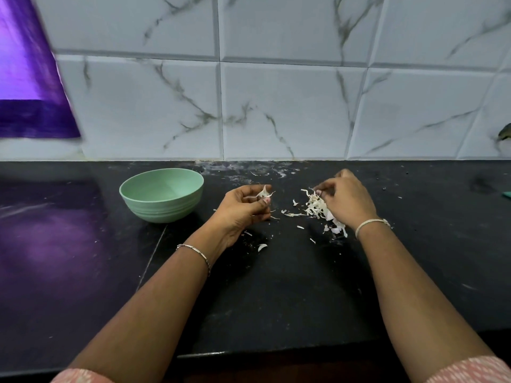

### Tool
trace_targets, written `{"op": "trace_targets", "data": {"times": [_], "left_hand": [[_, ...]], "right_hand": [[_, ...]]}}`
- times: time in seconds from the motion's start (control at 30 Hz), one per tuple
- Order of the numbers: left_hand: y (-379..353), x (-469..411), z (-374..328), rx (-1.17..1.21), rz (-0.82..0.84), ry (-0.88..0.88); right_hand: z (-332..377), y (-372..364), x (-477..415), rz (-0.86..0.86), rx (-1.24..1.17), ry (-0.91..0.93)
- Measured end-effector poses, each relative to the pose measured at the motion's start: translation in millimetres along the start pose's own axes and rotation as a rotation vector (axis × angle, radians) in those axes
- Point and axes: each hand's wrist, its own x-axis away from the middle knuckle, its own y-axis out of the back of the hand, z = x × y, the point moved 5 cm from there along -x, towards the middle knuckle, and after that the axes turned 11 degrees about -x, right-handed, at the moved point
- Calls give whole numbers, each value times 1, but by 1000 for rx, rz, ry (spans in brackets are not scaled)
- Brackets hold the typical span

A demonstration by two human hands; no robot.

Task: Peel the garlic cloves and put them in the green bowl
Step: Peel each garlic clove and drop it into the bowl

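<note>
Green bowl (163, 210) clear of left hand (243, 208)

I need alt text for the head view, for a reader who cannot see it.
At a black counter, a person's left hand pinches a garlic clove with loose skin while the right hand touches a pile of peels. A green bowl stands left of the hands, before a tiled wall.

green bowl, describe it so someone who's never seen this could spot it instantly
Look at the black counter below the marble-tiled wall. The green bowl stands on it near the wall, left of the left hand. It is the only bowl, pale mint with a ribbed base.
</note>
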Motion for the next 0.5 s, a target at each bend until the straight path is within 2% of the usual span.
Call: {"op": "trace_targets", "data": {"times": [0.23, 0.33, 0.43, 0.5], "left_hand": [[4, 2, -1, -118, -70, -54], [6, 2, -4, -231, -122, -108], [6, -1, -6, -306, -164, -145], [4, -1, -8, -355, -188, -175]], "right_hand": [[2, -5, -1, -55, -11, 6], [7, -10, -2, -37, -160, 63], [28, -23, 3, 154, -489, 43], [40, -38, 10, 332, -568, 41]]}}
